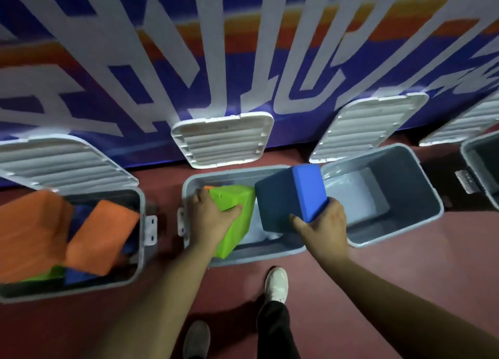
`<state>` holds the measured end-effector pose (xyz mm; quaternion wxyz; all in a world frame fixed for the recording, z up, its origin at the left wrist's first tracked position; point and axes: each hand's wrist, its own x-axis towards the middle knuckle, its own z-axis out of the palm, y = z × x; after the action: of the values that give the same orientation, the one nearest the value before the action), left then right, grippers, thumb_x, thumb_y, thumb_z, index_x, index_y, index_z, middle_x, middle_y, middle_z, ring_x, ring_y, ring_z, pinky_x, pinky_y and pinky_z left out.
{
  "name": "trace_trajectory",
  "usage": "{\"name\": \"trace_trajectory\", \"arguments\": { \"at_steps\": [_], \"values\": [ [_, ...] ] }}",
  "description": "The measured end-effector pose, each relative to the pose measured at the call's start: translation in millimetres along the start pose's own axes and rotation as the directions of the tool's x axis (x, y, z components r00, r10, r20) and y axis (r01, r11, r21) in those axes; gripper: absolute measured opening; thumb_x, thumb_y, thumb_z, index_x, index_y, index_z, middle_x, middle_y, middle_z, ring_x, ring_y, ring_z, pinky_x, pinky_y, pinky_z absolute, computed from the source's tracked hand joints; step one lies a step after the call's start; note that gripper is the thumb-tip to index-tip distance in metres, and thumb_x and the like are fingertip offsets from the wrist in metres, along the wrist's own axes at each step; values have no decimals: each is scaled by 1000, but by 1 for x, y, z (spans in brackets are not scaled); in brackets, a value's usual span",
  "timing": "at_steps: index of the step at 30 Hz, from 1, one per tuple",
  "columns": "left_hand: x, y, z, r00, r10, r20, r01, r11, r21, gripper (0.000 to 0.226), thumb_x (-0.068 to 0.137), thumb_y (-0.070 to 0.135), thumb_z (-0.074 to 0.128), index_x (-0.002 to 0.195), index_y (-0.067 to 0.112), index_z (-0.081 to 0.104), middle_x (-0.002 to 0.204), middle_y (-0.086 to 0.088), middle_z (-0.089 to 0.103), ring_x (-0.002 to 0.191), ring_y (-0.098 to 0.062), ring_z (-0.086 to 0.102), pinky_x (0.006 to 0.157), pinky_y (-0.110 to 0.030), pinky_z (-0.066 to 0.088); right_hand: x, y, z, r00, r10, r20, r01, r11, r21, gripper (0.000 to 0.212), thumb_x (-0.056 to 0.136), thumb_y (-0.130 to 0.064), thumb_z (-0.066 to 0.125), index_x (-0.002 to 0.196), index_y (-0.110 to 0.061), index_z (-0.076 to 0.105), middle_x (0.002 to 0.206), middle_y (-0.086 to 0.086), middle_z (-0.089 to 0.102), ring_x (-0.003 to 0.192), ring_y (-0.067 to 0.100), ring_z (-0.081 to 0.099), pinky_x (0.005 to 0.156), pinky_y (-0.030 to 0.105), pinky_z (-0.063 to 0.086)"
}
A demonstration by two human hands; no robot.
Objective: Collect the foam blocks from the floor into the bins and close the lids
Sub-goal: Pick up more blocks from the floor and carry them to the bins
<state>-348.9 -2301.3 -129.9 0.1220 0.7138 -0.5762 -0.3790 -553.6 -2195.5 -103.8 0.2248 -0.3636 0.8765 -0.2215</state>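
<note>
loading two blocks at once; collection step in progress. left hand grips a lime-green rectangular foam block, fingers wrapped over its top corner, thumb across the near face. the block is tilted, and its lower end is inside the middle grey plastic bin, against that bin's left wall and near edge. right hand clamps the lower corner of a blue rectangular foam block, held in the air over the middle bin's right edge and not yet down inside.

right grey bin: pale bottom showing. left grey bin looks near full, with orange foam slabs sticking up past its rim. each white ribbed lid stands open, leaning toward the wall.

next move, by judgement: release the green block so it drops flat, then lower the blue one beside it or into the right bin. the blocks are bulky, so they probably need to lie flat if the lids are to shut. lids not yet handled.

writing: huge white letters on the blue-and-orange wall banner, cropped and smeared; no word readable. no brand or label legible on bins or lids.
</note>
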Motion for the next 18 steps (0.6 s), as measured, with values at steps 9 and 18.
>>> {"name": "trace_trajectory", "arguments": {
  "at_steps": [9, 18],
  "values": [
    [101, -62, 183, 993, -118, 15, 115, 988, 104, 84, 68, 49, 83, 126, -2, 47, 124, -22, 53, 118, -38, 49, 95, -37, 38, 135, 112, 139, 979, -61, 195, 90, 985, -144, 67, 74, -42, 76, 116, 0, 45, 113, 19, 50, 108, 37, 46, 92, 44, 41],
    [172, -115, 296, 992, -128, -20, 130, 971, 200, 82, 70, 58, 79, 118, -1, 48, 119, -23, 60, 114, -39, 54, 91, -41, 43, 189, 191, 253, 964, 41, 262, -26, 998, -62, 70, 76, -45, 80, 112, -2, 37, 117, 17, 47, 104, 37, 52, 81, 39, 42]
  ]
}}
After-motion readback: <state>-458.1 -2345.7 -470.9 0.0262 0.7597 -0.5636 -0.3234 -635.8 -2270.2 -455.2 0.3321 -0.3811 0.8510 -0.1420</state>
